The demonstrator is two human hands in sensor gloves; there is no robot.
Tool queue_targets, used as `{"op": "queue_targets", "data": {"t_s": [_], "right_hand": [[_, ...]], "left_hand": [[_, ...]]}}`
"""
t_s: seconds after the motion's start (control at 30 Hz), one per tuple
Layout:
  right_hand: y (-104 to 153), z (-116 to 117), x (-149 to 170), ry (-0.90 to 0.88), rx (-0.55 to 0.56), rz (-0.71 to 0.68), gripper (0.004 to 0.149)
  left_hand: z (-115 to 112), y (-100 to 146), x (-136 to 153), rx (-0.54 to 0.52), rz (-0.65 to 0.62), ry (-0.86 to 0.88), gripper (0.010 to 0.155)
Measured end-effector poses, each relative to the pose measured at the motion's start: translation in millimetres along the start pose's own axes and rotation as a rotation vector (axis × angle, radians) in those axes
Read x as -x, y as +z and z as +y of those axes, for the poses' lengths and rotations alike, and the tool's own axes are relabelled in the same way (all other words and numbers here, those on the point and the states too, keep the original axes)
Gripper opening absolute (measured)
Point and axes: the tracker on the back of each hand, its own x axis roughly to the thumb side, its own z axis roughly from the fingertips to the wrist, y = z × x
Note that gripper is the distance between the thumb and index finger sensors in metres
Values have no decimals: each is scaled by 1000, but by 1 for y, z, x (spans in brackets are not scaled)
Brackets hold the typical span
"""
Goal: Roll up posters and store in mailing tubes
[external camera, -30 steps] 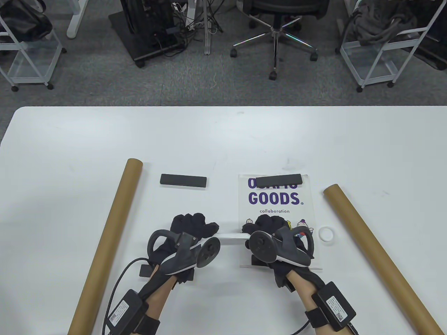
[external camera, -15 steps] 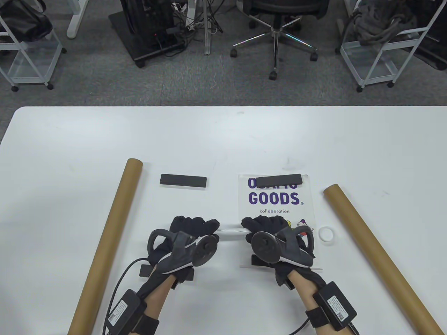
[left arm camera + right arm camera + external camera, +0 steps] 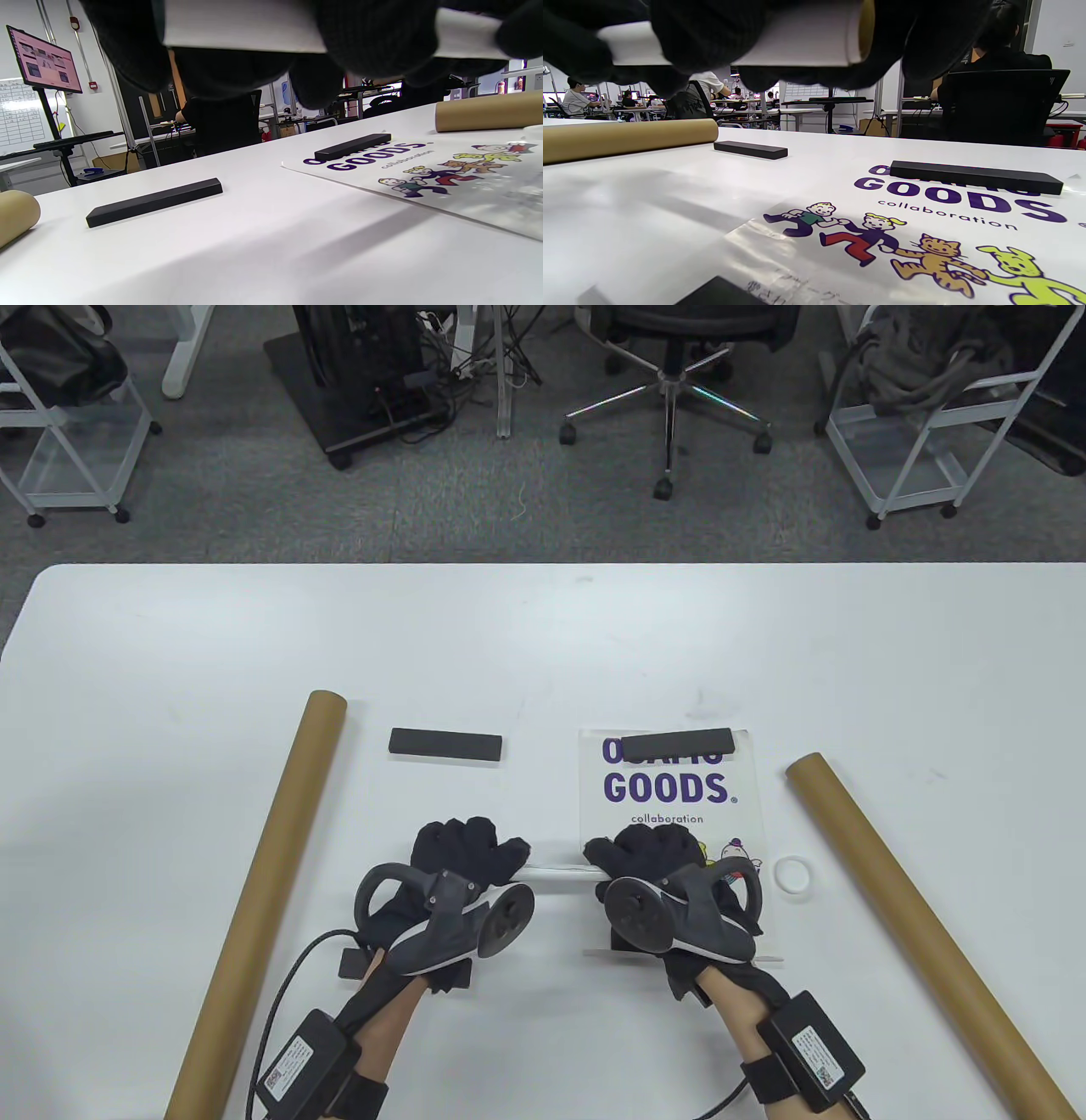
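Both gloved hands hold one rolled white poster [image 3: 556, 872] level above the table. My left hand [image 3: 471, 857] grips its left end, and the roll [image 3: 237, 29] shows between those curled fingers. My right hand [image 3: 649, 853] grips its right end, where the roll's open end [image 3: 814, 40] faces the camera. Under the right hand a flat poster [image 3: 670, 793] printed "GOODS collaboration" lies on the table, with a black bar [image 3: 679, 743] across its top edge. A brown mailing tube [image 3: 263, 891] lies at the left, another tube [image 3: 916, 916] at the right.
A second black bar [image 3: 445, 745] lies loose left of the flat poster. A white ring-shaped cap [image 3: 793, 873] sits beside the right tube. Beyond the white table [image 3: 543, 645] are an office chair [image 3: 679, 356] and wire carts.
Both hands shifted slightly on the rolled poster, fingers working around it; the roll stays in the same place between them. Nothing else on the table moved.
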Motion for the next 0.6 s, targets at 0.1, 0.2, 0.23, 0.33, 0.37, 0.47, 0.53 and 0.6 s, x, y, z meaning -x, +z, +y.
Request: {"op": "queue_targets", "data": {"t_s": [0.1, 0.2, 0.23, 0.33, 0.37, 0.47, 0.53, 0.6], "right_hand": [[0, -2, 3, 1, 20, 15, 55], [0, -2, 5, -17, 10, 19, 53], [0, -2, 6, -18, 9, 20, 53], [-1, -1, 6, -27, -4, 19, 52], [-1, -1, 6, -25, -9, 17, 52], [0, -2, 6, -21, -6, 16, 51], [0, -2, 6, -24, 3, 18, 51], [0, -2, 7, -28, 5, 23, 51]], "left_hand": [[0, 0, 0, -22, -1, 28, 61], [3, 1, 3, -72, 0, 50, 57], [3, 1, 3, -71, -1, 56, 56], [1, 1, 3, -65, -4, 47, 54], [1, 1, 2, -65, -5, 46, 54], [1, 1, 3, -65, -1, 49, 54], [1, 1, 4, -64, 7, 65, 55], [0, 1, 6, -61, 14, 94, 58]]}}
